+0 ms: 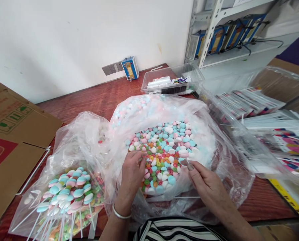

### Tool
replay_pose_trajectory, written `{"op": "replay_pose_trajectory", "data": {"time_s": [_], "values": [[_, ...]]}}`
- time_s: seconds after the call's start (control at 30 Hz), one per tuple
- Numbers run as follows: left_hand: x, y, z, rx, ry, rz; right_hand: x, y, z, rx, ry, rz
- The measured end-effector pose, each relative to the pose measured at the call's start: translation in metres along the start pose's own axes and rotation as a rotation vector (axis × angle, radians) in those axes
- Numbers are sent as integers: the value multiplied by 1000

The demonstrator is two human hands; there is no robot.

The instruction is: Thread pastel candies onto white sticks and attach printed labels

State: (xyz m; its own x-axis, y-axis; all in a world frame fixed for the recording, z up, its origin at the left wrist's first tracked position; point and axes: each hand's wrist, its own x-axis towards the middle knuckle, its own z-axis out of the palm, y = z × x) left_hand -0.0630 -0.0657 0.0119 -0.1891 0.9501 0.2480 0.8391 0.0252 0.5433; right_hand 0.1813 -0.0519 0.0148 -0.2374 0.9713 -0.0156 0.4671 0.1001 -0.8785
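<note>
Two hands at the candy bag: our left hand digs clenched into the candies, our right hand pinches one piece; next comes careful sorting.

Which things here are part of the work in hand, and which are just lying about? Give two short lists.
In use: left hand in the loose sweets; right hand pinching a small piece; big bag; lollipop bag.

Lying about: cardboard box; clear tub; blue device; shelf; card packs.
</note>
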Motion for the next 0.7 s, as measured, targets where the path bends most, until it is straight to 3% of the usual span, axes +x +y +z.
{"op": "replay_pose_trajectory", "data": {"time_s": [0.37,0.53,0.7], "values": [[52,16,40,210,-155,219,-15,5,4,-36,-133,-7],[51,15,41,249,-241,211,-16,8,2,-25,-102,15],[44,15,41,322,-185,168,-20,7,5,11,-112,5]]}}
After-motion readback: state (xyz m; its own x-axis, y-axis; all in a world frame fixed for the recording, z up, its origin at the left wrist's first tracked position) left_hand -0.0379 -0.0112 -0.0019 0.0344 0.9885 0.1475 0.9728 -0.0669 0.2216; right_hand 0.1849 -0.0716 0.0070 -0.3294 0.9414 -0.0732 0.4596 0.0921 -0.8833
